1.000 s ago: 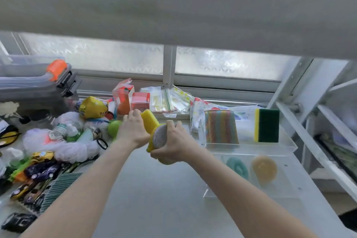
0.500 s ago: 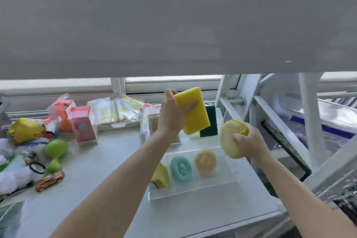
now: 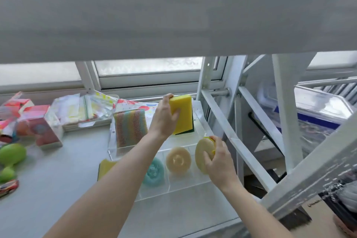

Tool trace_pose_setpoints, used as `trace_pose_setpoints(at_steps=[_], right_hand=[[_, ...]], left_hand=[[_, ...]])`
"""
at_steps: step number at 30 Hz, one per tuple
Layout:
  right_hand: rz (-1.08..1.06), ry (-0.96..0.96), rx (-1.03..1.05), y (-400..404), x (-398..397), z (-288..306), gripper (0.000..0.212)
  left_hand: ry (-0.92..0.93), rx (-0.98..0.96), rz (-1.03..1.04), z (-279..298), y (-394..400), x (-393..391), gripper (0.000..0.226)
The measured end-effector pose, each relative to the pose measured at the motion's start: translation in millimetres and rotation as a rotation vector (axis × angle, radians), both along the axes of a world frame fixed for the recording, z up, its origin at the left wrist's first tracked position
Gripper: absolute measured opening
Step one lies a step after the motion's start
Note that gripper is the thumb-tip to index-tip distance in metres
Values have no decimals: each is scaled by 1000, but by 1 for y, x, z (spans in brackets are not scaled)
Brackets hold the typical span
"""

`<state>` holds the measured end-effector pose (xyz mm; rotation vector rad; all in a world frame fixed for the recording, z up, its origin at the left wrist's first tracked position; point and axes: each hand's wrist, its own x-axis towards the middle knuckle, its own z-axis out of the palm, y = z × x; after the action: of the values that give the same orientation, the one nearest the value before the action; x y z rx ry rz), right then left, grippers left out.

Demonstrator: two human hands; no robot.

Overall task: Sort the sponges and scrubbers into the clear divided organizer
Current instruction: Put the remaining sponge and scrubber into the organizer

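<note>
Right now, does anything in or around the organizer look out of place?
Nothing looks spilled or damaged. The one oddity: a yellow sponge sits at the clear organizer's front left corner, half hidden by the left arm, so whether it lies inside a compartment is unclear.

One view only — a wide-angle camera worn on the head, looking forward and down across the white table (image 3: 58, 189). The clear divided organizer (image 3: 173, 185) lies just right of centre and close below the lens, both forearms reaching toward it from the bottom edge. Beyond the organizer runs a window (image 3: 148, 67); above that a grey blind (image 3: 173, 9) fills the upper frame. A metal rack (image 3: 280, 112) stands right of the organizer — with no second view, nothing is shared.
</note>
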<state>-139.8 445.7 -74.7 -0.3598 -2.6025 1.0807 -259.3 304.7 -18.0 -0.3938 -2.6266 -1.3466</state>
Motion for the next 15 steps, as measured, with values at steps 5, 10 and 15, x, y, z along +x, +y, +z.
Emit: trace_pose_setpoints(at_steps=[5,10,15], right_hand=[[23,2,44,-7,-8,-6,32],[30,-44,-37,-4,-12,-8,32],[44,-117,151,-5,-11,-13,37]], left_hand=[[7,-40,-44,-2,2,-3,47],[-13,-118,-74,-16,8,1,50],[3,-214,6,-26,5,1,58]])
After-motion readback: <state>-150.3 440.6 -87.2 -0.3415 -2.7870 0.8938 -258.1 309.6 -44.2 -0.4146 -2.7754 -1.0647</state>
